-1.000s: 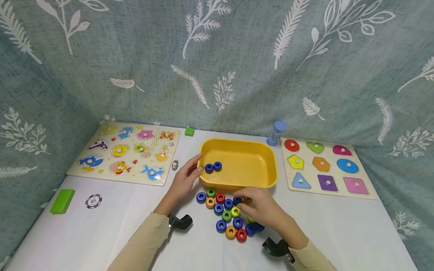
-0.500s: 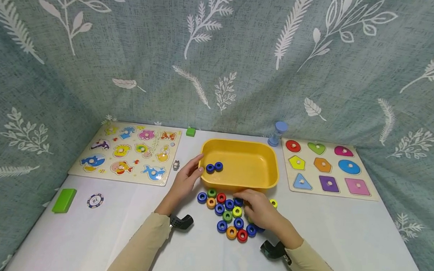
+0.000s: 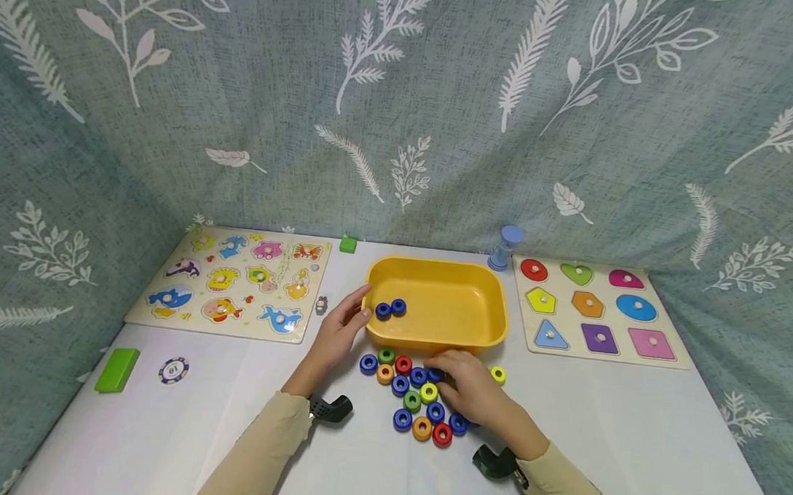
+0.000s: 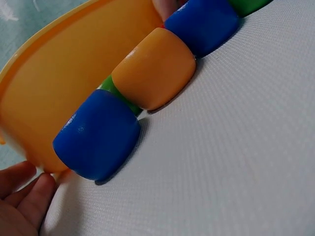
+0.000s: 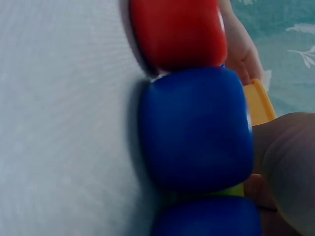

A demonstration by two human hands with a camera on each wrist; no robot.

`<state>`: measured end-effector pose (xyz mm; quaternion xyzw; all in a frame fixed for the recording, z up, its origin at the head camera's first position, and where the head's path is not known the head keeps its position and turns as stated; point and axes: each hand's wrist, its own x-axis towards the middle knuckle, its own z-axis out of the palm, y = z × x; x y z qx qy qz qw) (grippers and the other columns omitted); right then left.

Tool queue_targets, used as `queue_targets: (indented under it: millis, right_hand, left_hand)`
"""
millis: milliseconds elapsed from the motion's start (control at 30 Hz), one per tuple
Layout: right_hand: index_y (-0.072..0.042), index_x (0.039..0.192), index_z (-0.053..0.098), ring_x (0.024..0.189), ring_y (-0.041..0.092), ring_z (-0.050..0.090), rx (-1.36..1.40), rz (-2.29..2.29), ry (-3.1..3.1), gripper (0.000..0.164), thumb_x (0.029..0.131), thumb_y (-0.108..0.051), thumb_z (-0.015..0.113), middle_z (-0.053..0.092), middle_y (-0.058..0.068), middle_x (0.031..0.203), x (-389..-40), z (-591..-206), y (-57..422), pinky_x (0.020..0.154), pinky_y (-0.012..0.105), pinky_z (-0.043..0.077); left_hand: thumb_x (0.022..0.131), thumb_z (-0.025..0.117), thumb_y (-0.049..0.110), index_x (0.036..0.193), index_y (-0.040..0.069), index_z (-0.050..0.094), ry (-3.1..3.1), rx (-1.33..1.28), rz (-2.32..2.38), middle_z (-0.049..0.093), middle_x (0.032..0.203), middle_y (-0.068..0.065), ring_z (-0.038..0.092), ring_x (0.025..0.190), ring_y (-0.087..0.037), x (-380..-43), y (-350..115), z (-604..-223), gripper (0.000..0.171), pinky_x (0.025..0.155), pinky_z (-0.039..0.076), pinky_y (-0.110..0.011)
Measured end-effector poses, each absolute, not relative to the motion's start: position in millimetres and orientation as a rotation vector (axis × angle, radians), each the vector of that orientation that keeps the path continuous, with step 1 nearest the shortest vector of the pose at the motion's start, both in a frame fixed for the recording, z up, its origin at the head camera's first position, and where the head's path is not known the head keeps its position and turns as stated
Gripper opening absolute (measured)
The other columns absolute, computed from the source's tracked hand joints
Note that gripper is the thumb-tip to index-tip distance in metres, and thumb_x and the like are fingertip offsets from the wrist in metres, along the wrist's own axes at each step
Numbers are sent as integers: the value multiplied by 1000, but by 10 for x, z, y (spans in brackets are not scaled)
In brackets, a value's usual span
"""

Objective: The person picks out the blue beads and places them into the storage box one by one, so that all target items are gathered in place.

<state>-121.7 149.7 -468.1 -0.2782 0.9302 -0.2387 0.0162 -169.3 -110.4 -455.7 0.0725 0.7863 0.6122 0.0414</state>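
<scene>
In the middle of the head view, the left end of a yellow tray is touched by the left hand, whose fingers are only slightly bent and laid against the wall. Two blue rings are contained at the tray's left side. Below the tray, loose rings in blue, red, orange, green and yellow are clustered on the table. Their right part is covered by the right hand, its fingers curled down over a ring; whether it is gripped or merely touched cannot be told. At left, an animal puzzle is laid above a chip and a green block; at right, a shape puzzle is laid near an hourglass.
</scene>
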Motion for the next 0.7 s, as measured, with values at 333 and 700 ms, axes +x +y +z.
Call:
queue_targets:
  millis: [333,700]
  right_hand:
    - [-10,122,66,106,13,62,-992,-697,2826,34,88,-10,69,67,0,116,-1151,-4245,1364,94,33,55]
    - [-7,121,68,79,14,59,-732,-1003,2925,33,88,-10,69,69,7,111,-1717,-4077,1134,73,28,58]
  left_hand:
    - [102,48,17,149,12,40,2404,199,1870,36,157,-11,41,140,-33,-1691,-1097,-4534,48,115,37,-43]
    - [102,49,17,149,11,40,2401,223,1888,36,156,-11,42,139,-33,-1700,-1095,-4568,48,115,39,-43]
